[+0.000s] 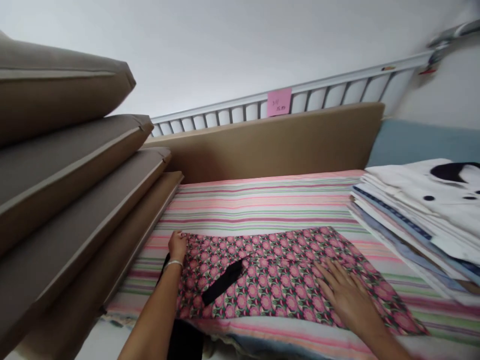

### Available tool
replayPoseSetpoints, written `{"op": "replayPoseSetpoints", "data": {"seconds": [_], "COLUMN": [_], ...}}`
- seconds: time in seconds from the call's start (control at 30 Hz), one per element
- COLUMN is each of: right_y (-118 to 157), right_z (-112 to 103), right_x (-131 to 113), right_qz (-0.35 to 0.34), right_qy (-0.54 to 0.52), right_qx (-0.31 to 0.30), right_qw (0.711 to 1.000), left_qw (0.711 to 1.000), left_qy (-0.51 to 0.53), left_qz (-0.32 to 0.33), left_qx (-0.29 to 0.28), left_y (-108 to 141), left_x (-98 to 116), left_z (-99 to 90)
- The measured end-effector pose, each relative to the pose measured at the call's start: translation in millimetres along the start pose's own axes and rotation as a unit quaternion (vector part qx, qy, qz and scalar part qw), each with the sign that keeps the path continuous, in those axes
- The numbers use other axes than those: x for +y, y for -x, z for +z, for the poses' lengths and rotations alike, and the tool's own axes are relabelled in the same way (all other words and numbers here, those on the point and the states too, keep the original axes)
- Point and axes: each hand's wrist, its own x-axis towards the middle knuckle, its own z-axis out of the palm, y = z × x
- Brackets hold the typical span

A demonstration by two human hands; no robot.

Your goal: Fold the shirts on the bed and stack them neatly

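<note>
A pink and dark floral cloth (277, 275) lies spread across a striped sheet. Its top left corner is pinched in the closed fingers of my left hand (177, 246), which has a bracelet at the wrist. My right hand (348, 295) rests flat on the right part of the cloth, fingers spread. Between the hands, a short black strap (224, 282) lies slantwise on the floral surface. More black material shows beside and below my left forearm; what it belongs to I cannot tell.
Folded clothes (416, 220) are stacked on the right of the striped sheet (258, 200). Large brown-grey cushions (75, 200) pile up at the left. Behind stand a brown padded board (277, 145) and a white railing with a pink note (279, 102).
</note>
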Motion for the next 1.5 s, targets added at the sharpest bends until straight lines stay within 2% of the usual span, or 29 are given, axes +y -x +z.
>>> {"op": "replayPoseSetpoints", "data": {"seconds": [0.13,0.33,0.43,0.5,0.57,0.63,0.7,0.73,0.83,0.9,1.0,1.07,1.17,1.23,1.27,1.33,1.4,1.5], "right_y": [-2.2,-5.8,-5.6,-5.4,-5.4,-5.9,-6.5,-6.7,-7.4,-8.5,-11.8,-14.9,-20.4,-25.3,-28.5,-36.7,-46.8,-62.2], "right_z": [-10.2,-21.1,-22.3,-21.6,-20.2,-19.4,-20.3,-21.7,-28.6,-33.4,-39.7,-43.8,-48.1,-47.9,-47.0,-44.8,-44.0,-46.1], "right_x": [-4.8,-11.3,-12.0,-11.7,-11.0,-10.2,-10.2,-10.8,-15.1,-18.8,-19.1,-11.2,16.4,41.7,54.6,77.6,94.8,109.7], "right_qz": [0.019,0.032,0.038,0.039,0.036,0.035,0.039,0.043,0.055,0.059,0.071,0.080,0.113,0.177,0.222,0.313,0.369,0.359], "right_qy": [0.011,0.001,-0.006,-0.013,-0.022,-0.027,-0.026,-0.026,-0.035,-0.046,-0.070,-0.099,-0.135,-0.144,-0.152,-0.172,-0.186,-0.211], "right_qx": [-0.025,-0.037,-0.036,-0.033,-0.028,-0.024,-0.027,-0.032,-0.043,-0.044,-0.051,-0.050,0.010,0.047,0.045,0.008,-0.049,-0.173], "right_qw": [0.999,0.999,0.999,0.999,0.999,0.999,0.999,0.998,0.997,0.996,0.994,0.991,0.984,0.972,0.962,0.934,0.909,0.893], "left_qw": [0.999,0.999,1.000,0.999,0.997,0.986,0.957,0.942,0.912,0.903,0.894,0.897,0.905,0.903,0.902,0.901,0.902,0.905], "left_qy": [0.016,0.016,0.000,-0.021,-0.041,-0.068,-0.115,-0.142,-0.213,-0.247,-0.275,-0.277,-0.239,-0.203,-0.191,-0.181,-0.178,-0.176], "left_qz": [0.025,0.029,0.032,0.040,0.067,0.149,0.266,0.303,0.345,0.348,0.348,0.334,0.344,0.375,0.383,0.386,0.374,0.355], "left_qx": [-0.011,-0.003,-0.001,0.008,0.026,0.034,0.012,-0.005,-0.051,-0.058,-0.073,-0.086,-0.070,-0.056,-0.058,-0.086,-0.120,-0.153], "left_y": [-1.5,-5.8,-9.6,-5.9,10.1,41.7,84.5,106.6,156.3,166.8,160.2,157.2,171.2,188.8,197.4,210.4,216.9,217.6], "left_x": [-4.7,-12.3,-6.0,5.6,23.0,42.2,56.8,60.4,55.4,45.5,39.1,46.3,73.2,95.9,106.4,121.8,128.0,127.8], "left_z": [10.9,18.8,14.9,8.3,2.7,3.8,14.6,22.8,48.2,59.9,65.5,61.5,54.5,57.8,62.9,77.4,92.4,103.7]}}
